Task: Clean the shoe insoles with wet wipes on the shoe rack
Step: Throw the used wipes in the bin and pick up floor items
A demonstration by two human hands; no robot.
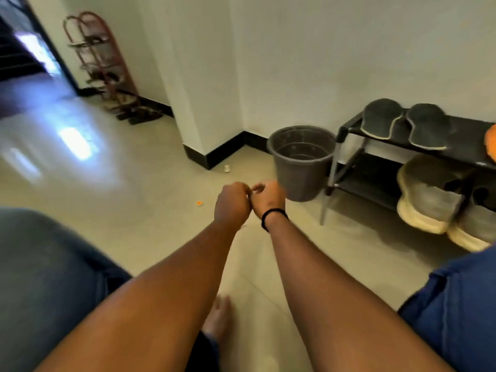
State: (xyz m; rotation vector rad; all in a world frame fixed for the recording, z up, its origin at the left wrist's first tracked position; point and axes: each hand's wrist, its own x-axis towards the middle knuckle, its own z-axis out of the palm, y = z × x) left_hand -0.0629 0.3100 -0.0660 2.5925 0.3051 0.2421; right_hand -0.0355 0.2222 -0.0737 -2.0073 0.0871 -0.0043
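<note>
Two dark grey insoles (402, 122) lie side by side on the top shelf of a black shoe rack (346, 130) at the right. My left hand (232, 201) and my right hand (268, 196) are held out together over the floor, left of the rack, fingers curled and knuckles touching. Whether anything is pinched between them is hidden. A black band circles my right wrist. No wet wipe is visible.
A grey bucket (302, 162) stands on the floor just left of the rack, beside my right hand. Pale shoes (426, 194) sit on the rack's lower shelf, and something orange (491, 143) is at its right end. A second rack (102, 65) stands far left by a doorway. My knees frame the view.
</note>
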